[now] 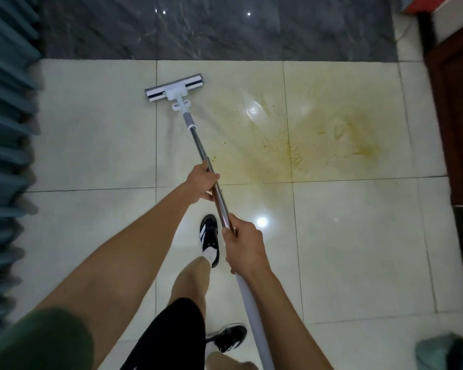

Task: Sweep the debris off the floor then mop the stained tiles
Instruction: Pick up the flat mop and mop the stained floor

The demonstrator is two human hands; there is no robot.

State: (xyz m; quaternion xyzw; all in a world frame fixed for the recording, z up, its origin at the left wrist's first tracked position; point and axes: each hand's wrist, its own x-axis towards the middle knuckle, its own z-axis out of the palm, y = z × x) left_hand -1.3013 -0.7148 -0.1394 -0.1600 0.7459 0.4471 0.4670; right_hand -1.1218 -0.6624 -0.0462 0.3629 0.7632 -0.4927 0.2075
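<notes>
A flat mop with a white head (174,88) lies on the pale tiles, left of a wide yellow stain (300,134). Its metal pole (198,145) slants back toward me. My left hand (202,182) grips the pole about halfway up. My right hand (243,243) grips it lower down, where the metal meets the grey handle sleeve (251,311). The stain spreads over two tiles, with small yellow specks and a wet shine near its middle.
Blue-grey pleated curtain (6,156) runs along the left edge. Dark marble floor (211,28) lies beyond the pale tiles. Dark wooden furniture (455,116) stands at the right. A grey-green object (444,353) sits at the bottom right. My shoe (209,239) is under the pole.
</notes>
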